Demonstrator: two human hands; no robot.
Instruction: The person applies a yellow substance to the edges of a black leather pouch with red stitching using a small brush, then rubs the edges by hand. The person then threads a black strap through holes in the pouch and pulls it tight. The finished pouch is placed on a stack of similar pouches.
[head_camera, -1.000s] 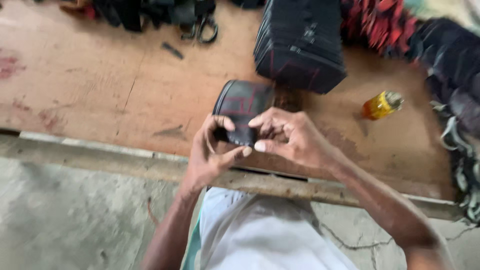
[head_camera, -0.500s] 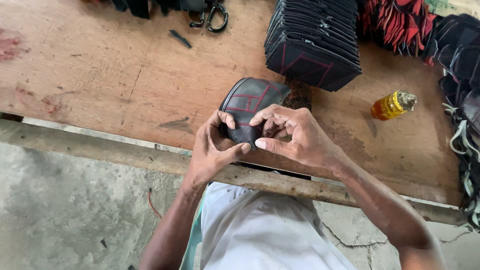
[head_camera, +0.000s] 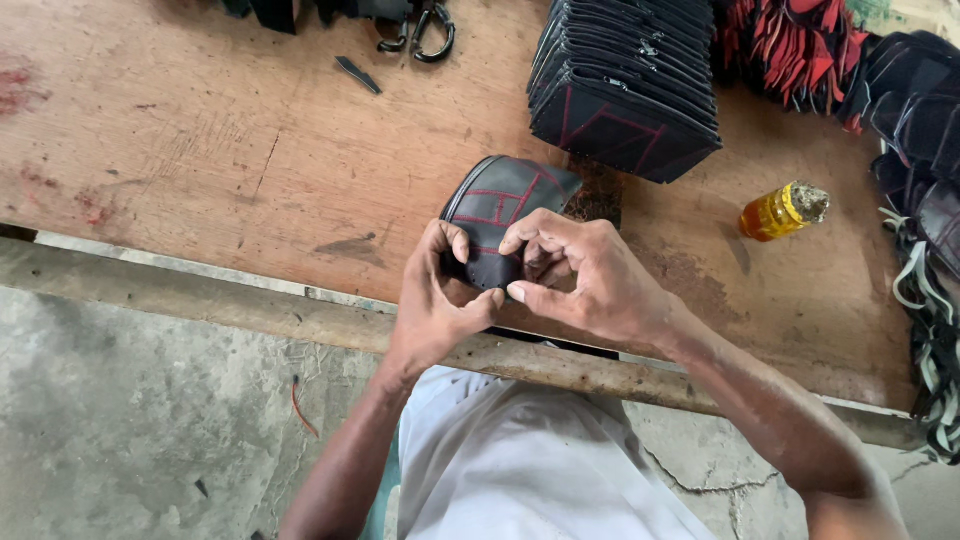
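Two hands meet over the near edge of the wooden desk (head_camera: 200, 150), both pinching the lower end of a curved black leather piece with red stitching (head_camera: 505, 200): the left hand (head_camera: 435, 305) curls its fingers around the piece's left side, and the right hand (head_camera: 580, 280) grips it from the right with bent fingers. Behind it on the desk stands a stack of similar black pieces (head_camera: 625, 85), a small amber bottle (head_camera: 775, 212) lies to the right, and black scissors (head_camera: 425, 35) rest near the far edge.
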